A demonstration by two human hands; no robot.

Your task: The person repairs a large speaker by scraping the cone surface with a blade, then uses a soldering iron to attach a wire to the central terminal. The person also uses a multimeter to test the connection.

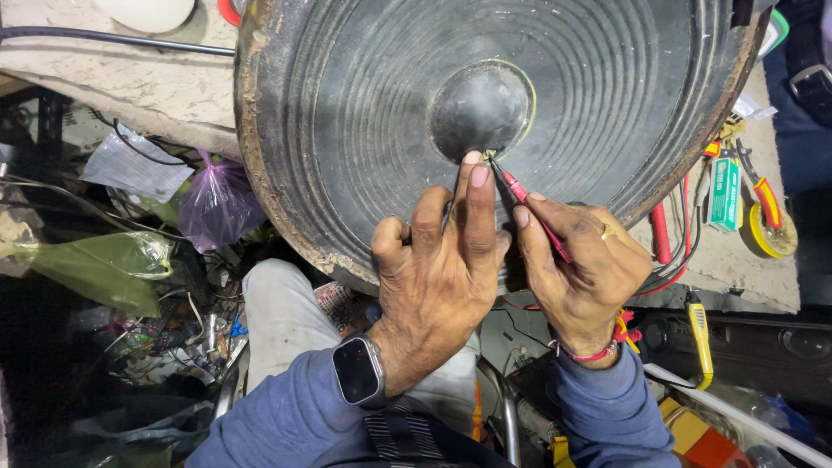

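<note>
Black speaker cone [364,104] rests on the worktop [104,78]; left hand [442,269] spreads fingers on it, right hand [576,260] pinches a red probe [533,212] at the dust cap [481,108].

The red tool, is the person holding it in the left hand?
No, the thin red tool is pinched in the right hand, while the left hand presses fingers on the black speaker cone.

speaker cone [364,113] on bench | hands below its dust cap [481,108] | pliers [763,186] right | plastic bag [217,199] left
</note>
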